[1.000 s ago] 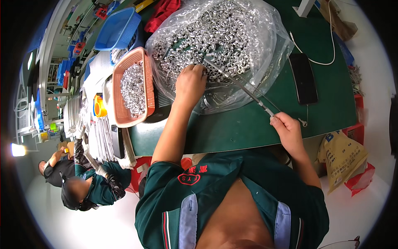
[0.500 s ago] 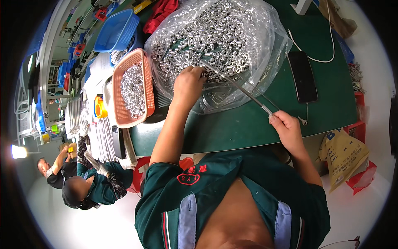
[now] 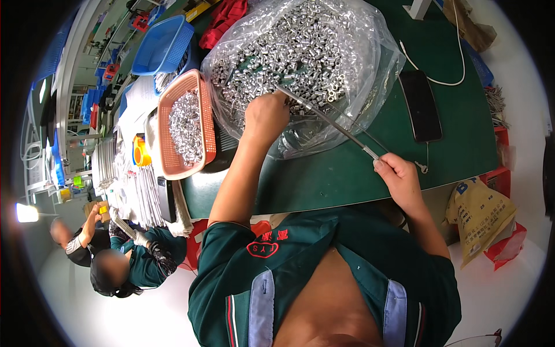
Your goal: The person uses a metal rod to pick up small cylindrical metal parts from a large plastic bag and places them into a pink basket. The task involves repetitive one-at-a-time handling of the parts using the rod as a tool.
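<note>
My right hand (image 3: 399, 180) pinches the lower end of a slim grey metal tube (image 3: 341, 128) with a shiny sleeve near my fingers. The tube slants up and left over a clear plastic bag (image 3: 376, 75) spread on the green table. Small silvery metal sleeves (image 3: 300, 46) lie loose in a heap on that bag. My left hand (image 3: 266, 118) reaches to the heap's near edge, its fingers curled close to the tube's far tip. What those fingers hold, if anything, is hidden behind the hand. A thin dark line runs beside the tube, perhaps a second strand.
Left of the bag stands a pink basket (image 3: 209, 127) of small shiny parts, with a blue basket (image 3: 165, 46) behind. A black phone (image 3: 420, 107) and a white cable (image 3: 445, 84) lie at right. Two people work at far left. A yellowish sack (image 3: 483, 217) stands beyond the table's right edge.
My left hand has turned slightly, its fingers curled further under and its back facing up. The tube and right hand have barely moved. At far left, the gloved person's hands have shifted.
</note>
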The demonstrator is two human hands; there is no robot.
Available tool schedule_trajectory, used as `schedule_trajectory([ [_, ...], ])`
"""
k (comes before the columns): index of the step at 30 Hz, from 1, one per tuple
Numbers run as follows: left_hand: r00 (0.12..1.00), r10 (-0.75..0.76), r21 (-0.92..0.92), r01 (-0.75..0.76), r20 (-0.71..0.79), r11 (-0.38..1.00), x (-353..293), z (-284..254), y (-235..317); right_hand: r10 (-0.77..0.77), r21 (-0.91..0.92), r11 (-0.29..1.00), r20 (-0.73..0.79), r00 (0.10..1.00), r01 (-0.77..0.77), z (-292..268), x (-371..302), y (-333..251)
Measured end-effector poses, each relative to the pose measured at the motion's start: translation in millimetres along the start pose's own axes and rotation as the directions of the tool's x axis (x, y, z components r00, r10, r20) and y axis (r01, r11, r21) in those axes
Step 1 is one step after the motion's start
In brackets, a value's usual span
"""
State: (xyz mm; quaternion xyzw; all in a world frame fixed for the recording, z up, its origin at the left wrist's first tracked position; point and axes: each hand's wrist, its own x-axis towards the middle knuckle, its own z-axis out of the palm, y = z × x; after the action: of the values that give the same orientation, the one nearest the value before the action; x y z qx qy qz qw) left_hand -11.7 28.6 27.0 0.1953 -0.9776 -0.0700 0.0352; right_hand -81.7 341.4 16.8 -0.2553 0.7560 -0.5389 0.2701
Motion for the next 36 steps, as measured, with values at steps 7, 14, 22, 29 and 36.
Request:
schedule_trajectory([
  [7, 0.990, -0.049, -0.121, 0.033, -0.130, 0.992, -3.4, 4.0, -4.8, 0.014, 0.005, 1.000, 0.004, 1.000, -0.014, -0.9, 0.2, -1.8],
  [14, 0.934, -0.255, -0.847, 0.083, 0.249, -0.524, -12.5, -0.5, -36.1, 0.011, 0.030, 0.999, 0.009, 1.000, -0.011, 1.8, 1.0, 2.8],
  [22, 0.946, -0.197, -0.571, -0.015, 0.259, -0.821, -18.5, 12.2, -31.5, -0.030, -0.034, 0.999, 0.026, 0.999, 0.031, 4.8, -0.2, 1.6],
  [29, 0.950, -0.269, -0.735, -0.069, 0.158, -0.674, -17.9, 16.8, -15.4, -0.034, -0.065, 0.997, 0.017, 0.999, 0.035, 6.6, 0.6, 2.9],
  [36, 0.916, -0.402, -0.881, -0.183, 0.009, -0.436, -25.1, 12.0, -3.2, -0.027, -0.091, 0.995, -0.003, 1.000, 0.027, 8.1, 0.0, -0.9],
])
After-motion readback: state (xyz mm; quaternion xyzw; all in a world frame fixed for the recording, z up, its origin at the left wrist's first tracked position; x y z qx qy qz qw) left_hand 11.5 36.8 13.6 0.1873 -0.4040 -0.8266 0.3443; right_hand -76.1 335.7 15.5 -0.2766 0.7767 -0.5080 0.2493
